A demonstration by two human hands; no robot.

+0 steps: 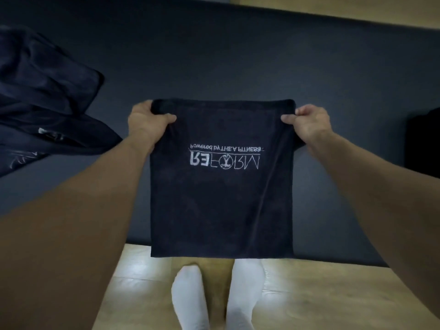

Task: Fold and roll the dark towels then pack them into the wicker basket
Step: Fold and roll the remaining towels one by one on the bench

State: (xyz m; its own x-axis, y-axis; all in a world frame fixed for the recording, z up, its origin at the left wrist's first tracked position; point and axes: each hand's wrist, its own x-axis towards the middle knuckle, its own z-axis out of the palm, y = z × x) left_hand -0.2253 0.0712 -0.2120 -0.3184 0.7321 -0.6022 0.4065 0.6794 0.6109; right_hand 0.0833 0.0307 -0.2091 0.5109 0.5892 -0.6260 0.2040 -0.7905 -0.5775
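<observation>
A dark navy towel (221,198) with white lettering, seen upside down, hangs in front of me, folded over at its top edge. My left hand (147,121) grips its top left corner and my right hand (309,122) pinches its top right corner. The towel hangs over the near edge of a dark grey surface (238,55), and its lower hem reaches down past that edge. A pile of more dark towels (42,103) lies crumpled on the surface at the left. No wicker basket is in view.
Below the surface is a light wooden floor (309,294), where my two feet in white socks (214,298) stand. A black object (423,141) sits at the right edge of the surface. A wood-coloured strip runs along the top right.
</observation>
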